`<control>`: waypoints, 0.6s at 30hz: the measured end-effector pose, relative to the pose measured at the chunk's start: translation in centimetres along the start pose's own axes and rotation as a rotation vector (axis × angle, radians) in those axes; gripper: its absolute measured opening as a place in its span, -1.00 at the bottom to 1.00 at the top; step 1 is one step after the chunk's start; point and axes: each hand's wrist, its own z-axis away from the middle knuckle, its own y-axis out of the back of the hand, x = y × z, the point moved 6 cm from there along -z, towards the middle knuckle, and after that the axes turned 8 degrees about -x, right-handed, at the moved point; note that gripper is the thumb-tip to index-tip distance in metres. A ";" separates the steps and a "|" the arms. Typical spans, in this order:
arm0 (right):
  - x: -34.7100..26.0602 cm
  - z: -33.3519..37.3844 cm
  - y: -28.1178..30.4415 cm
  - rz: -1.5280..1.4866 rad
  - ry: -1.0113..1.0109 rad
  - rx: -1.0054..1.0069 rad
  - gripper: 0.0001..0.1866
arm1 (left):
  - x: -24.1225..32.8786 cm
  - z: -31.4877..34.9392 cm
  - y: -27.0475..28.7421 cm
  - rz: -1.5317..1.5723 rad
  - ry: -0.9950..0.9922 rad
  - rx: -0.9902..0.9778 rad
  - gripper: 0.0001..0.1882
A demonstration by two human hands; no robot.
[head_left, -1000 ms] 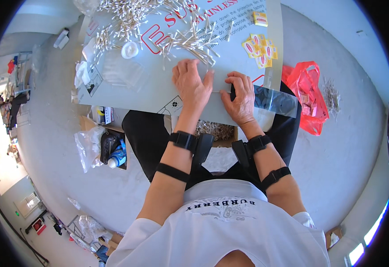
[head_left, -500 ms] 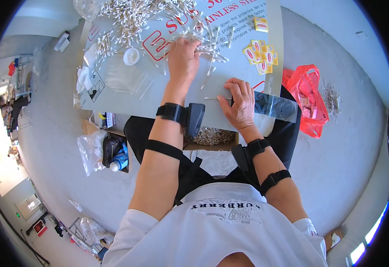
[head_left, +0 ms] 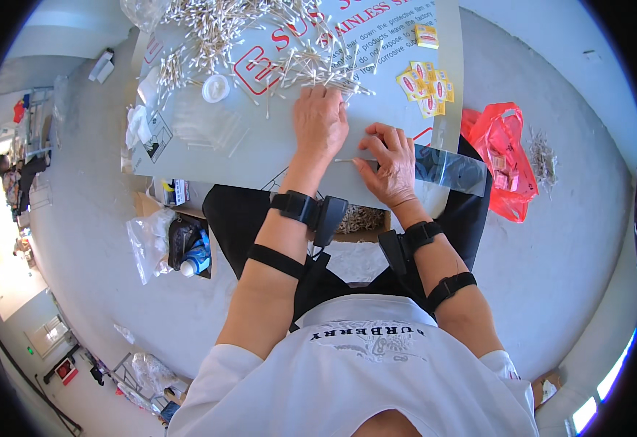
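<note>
- Two bare hands at work on the grey sheet (head_left: 260, 149) that serves as a tabletop, each wrist strapped with a black band.
- Left hand (head_left: 320, 124) laid palm-down at the near edge of the heap of cotton swabs (head_left: 260, 36), fingers spread flat and loose, apparently raking a few sticks toward the body; no clear grip on anything.
- Right hand (head_left: 389, 166) just right of the left one, thumb and forefinger pinched on the mouth of a long clear plastic sleeve (head_left: 451, 169) that trails off to the right along the near edge of the grey sheet.
- One thin swab (head_left: 347, 160) lying between the two hands, tip pointing at the sleeve's mouth.
- Judged by look: swabs very light, thin and stiff but easily bent or snapped, prone to rolling and scattering on the smooth sheet; best taken by the bare middle of the stick, several aligned together, cotton tips left untouched.
- Sleeve likely flimsy, slippery and clingy, collapsing shut when released; best held at the open lip, pinched wide, with the rest lying flat on the grey sheet.
- Small yellow packets (head_left: 424, 80) scattered on the grey sheet beyond the right hand, well apart from the heap.
- Round white lid (head_left: 216, 88) left of the heap, beside crumpled clear film (head_left: 202, 124).
- Red plastic bag (head_left: 506, 156) on the floor just off the right edge of the grey sheet.
- Cardboard box (head_left: 180, 244) with a bottle and bags on the floor below the sheet's left corner.
</note>
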 end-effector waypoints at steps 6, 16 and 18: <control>0.4 0.2 0.0 0.000 -0.011 -0.001 -0.68 | 1.3 3.0 -0.2 0.003 0.016 0.098 -0.86; -0.2 0.0 0.4 -0.013 -0.054 0.065 -0.49 | -0.3 3.9 0.9 0.122 0.005 0.117 -0.65; -0.3 -0.1 0.3 0.007 -0.045 0.036 -0.47 | -1.9 2.9 2.1 0.090 0.076 0.249 -0.61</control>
